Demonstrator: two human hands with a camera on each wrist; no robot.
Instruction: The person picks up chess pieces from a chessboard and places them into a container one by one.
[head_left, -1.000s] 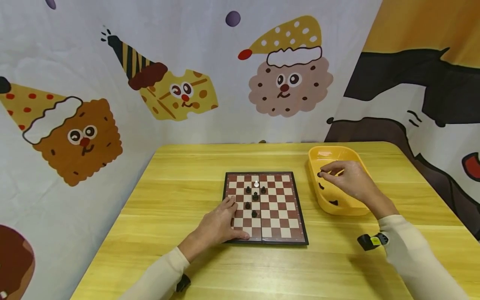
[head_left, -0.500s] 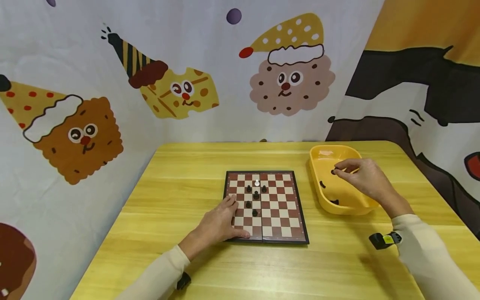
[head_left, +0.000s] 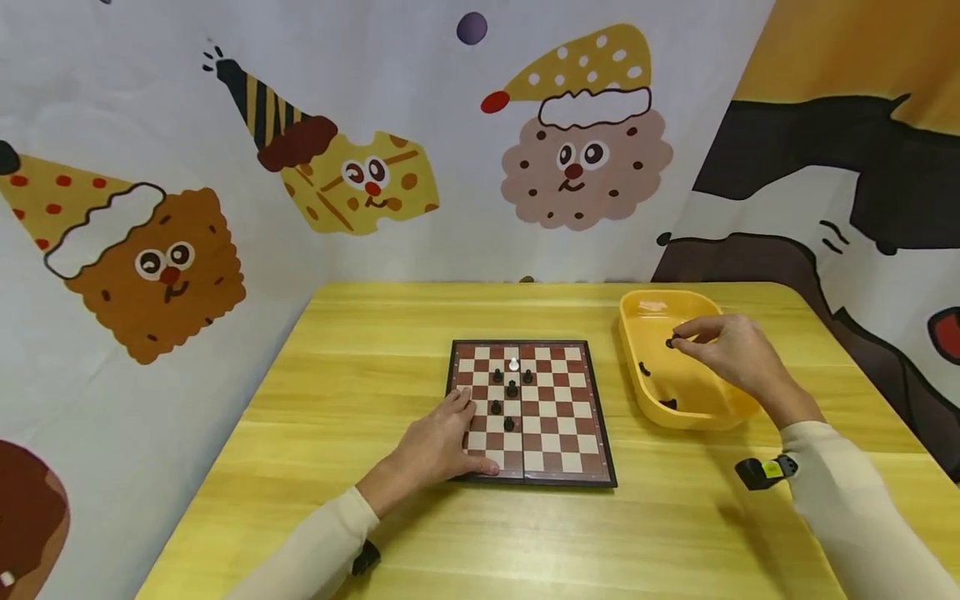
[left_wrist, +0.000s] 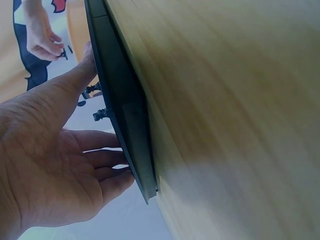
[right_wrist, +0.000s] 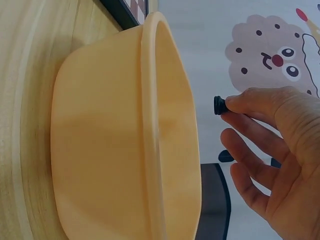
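Observation:
My left hand (head_left: 431, 446) rests over the left side of a folding chessboard (head_left: 564, 421), fingers spread along its edge and thumb near the front corner. On the board stand a white chess piece (head_left: 513, 364) and several black chess pieces (head_left: 512, 388), near the centre fold. Over the yellow tray (head_left: 630, 385), my right hand (head_left: 738, 354) pinches a small black chess piece (right_wrist: 219, 105) between thumb and index finger. Its base shows in the right wrist view, while its top is hidden by the fingertips. The other fingers of that hand are loosely bent.
Inside the tray lie a black piece (head_left: 644, 368) by the left wall and another black piece (head_left: 668, 404) near the front. The yellow wood-grain table (head_left: 352, 350) meets a cartoon-printed cloth (head_left: 465, 242) behind and to the left.
My right hand has moved right across the tray, away from its left wall, still pinching the black chess piece. The left hand and the pieces on the board have stayed put.

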